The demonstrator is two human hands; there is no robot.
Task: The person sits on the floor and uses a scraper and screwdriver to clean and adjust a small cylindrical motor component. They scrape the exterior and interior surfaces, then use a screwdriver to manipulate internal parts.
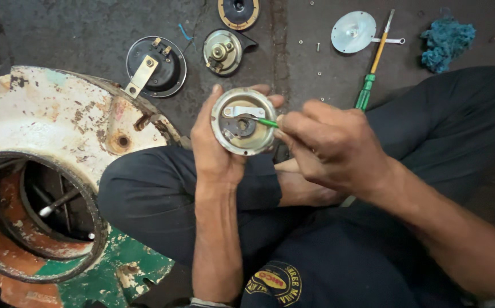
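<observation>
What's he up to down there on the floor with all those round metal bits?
A person sits cross-legged on the floor. The left hand cups a round metal part with its open face up. The right hand pokes a thin green tool into that part, beside a small metal strip across it. Similar round parts lie on the floor ahead, along with a shiny disc, a green-handled screwdriver and a blue rag. A rusty white casing sits to the left.

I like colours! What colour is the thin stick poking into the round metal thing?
Green. The thin tool in the right hand shows best in the head view.
</observation>
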